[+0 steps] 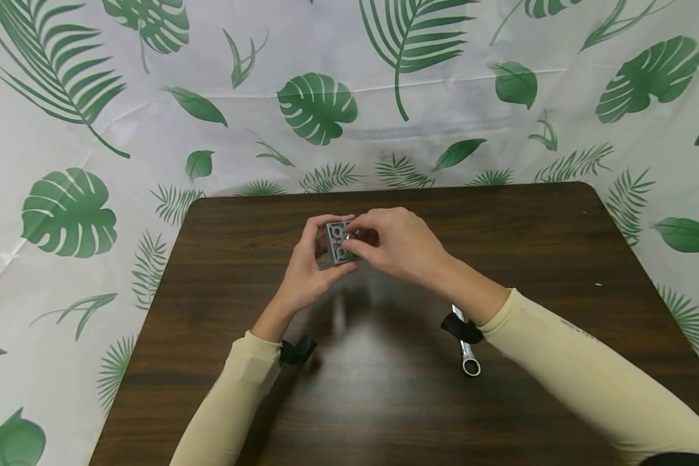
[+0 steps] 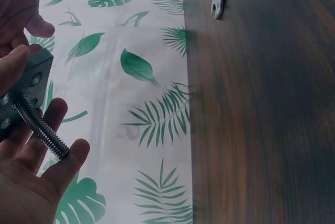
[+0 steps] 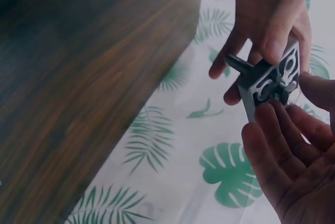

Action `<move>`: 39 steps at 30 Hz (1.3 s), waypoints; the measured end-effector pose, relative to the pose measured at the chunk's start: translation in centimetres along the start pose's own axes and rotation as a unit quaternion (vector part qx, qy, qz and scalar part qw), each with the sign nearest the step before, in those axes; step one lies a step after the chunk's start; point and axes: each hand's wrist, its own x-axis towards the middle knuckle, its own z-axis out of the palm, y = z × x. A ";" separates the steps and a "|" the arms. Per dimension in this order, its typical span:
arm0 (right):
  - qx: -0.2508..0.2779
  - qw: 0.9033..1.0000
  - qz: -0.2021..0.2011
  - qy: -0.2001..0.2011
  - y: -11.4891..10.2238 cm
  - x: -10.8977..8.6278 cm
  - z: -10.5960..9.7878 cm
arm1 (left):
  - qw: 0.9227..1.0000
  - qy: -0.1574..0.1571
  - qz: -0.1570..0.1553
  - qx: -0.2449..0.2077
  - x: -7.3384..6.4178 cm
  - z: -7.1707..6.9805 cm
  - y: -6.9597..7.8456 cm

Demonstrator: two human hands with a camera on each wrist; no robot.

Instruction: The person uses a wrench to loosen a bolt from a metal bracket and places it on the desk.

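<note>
A grey metal block (image 1: 331,244) with several round holes is held up over the table by my left hand (image 1: 304,268). The thumb is on its near edge and fingers are at the far side. A long threaded bolt (image 2: 42,127) runs through the block, its shank sticking out from the back with a left fingertip by its end. My right hand (image 1: 406,247) pinches the shiny near end of the bolt at the block's front face, thumb and fingertips partly covering it. In the right wrist view the bolt's shank (image 3: 238,64) points away from the right hand (image 3: 293,166).
A combination wrench (image 1: 471,366) lies on the dark wooden table (image 1: 373,401), partly hidden behind the right wrist's black strap (image 1: 463,329). Another black strap (image 1: 298,350) is on the left wrist. A white leaf-print cloth (image 1: 349,155) hangs behind the table.
</note>
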 end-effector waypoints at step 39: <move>-0.108 0.991 -0.067 0.033 0.3 -0.2 0.3 | 1.000 -0.008 0.014 -0.008 0.2 0.1 -0.2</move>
